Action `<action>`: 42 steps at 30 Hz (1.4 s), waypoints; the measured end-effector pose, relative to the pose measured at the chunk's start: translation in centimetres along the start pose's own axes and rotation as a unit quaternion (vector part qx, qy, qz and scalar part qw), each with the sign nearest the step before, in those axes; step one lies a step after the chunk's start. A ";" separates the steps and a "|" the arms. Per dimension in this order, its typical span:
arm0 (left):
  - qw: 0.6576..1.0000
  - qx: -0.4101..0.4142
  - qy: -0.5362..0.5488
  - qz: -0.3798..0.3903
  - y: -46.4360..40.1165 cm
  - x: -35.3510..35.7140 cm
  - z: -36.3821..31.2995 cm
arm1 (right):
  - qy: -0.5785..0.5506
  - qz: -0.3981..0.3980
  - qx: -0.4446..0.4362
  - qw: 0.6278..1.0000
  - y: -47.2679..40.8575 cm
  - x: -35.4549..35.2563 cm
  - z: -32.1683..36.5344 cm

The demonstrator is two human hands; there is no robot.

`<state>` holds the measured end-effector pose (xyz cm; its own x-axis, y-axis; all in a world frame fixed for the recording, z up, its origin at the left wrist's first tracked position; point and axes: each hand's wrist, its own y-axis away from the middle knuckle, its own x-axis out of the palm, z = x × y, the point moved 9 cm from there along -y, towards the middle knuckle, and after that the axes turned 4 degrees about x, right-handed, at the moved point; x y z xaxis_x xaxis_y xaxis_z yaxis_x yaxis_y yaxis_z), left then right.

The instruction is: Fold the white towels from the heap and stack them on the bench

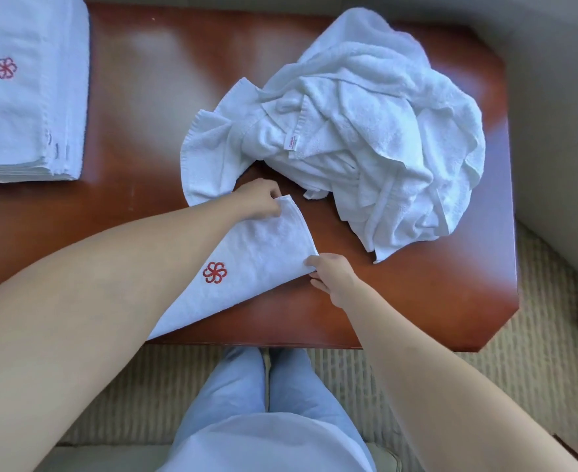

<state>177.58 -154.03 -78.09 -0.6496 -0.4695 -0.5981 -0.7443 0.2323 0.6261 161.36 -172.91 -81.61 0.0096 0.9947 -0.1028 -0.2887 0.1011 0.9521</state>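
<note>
Bench [417, 294] bears folded towel [246, 267] lying diagonally, both hands' fingers pinching its far corners.

We see fluffy white terry cloth in the towel heap [365, 131], over a glossy, smooth red-brown wooden surface [165, 80].

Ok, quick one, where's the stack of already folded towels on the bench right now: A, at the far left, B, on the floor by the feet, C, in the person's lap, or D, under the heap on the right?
A: the stack of folded towels sits at the far left of the bench, apart from the heap on the right, while the left hand and right hand pinch corners of another towel.
</note>
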 end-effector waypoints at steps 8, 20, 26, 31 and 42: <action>0.994 0.045 0.039 -0.094 8.4 -9.8 0.3 | 0.164 -0.024 -0.204 0.965 6.5 1.4 10.4; 0.960 -0.047 0.046 -0.272 27.7 -23.2 10.8 | 0.338 0.022 -0.450 0.826 22.0 18.9 22.2; 0.931 -0.068 0.110 -0.340 36.1 -26.4 18.9 | 0.392 0.044 -0.504 0.769 28.9 28.9 22.5; 0.919 -0.074 0.118 -0.370 42.0 -29.1 26.3 | 0.406 0.052 -0.525 0.746 33.3 37.7 21.3; 0.904 -0.038 0.102 -0.414 51.1 -36.1 39.8 | 0.371 0.052 -0.520 0.767 38.1 54.4 18.8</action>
<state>156.83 -91.36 -44.45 0.1733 -0.6047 -0.7774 -0.9445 -0.3257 0.0428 168.85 -114.55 -45.55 -0.5015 0.6716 -0.5453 -0.8629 -0.4332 0.2601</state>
